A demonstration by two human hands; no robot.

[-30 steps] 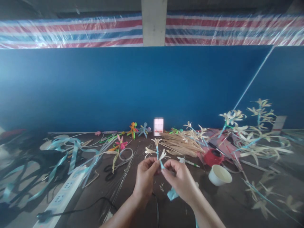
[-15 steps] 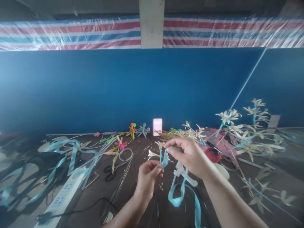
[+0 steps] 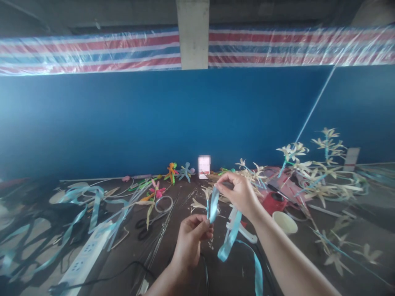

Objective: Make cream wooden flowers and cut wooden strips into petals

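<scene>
My left hand (image 3: 193, 238) pinches the stem of a cream artificial flower (image 3: 207, 193), which stands upright above the fingers. More pale petals (image 3: 199, 204) spread beside that stem. Between thumb and forefinger, my right hand (image 3: 239, 195) grips a light blue ribbon (image 3: 214, 203), drawn up from the left fingertips. The ribbon's free length drops below the right hand, loops near the table and trails toward me. Behind this hanging part lies a white glue gun (image 3: 247, 235), partly covered by the ribbon.
At left are a white power strip (image 3: 83, 257), scissors (image 3: 145, 228) and loose blue ribbon (image 3: 97, 201). A lit phone (image 3: 204, 167) leans on the blue wall near pipe-cleaner figures (image 3: 171, 172). Right of my arm are finished-looking flower sprays (image 3: 308, 168), a red tape roll (image 3: 274, 202) and a cream cup (image 3: 284, 222).
My right hand has risen away from the left, pulling the ribbon between them longer and straighter. The left hand keeps its pinch on the stem. The view has shifted slightly.
</scene>
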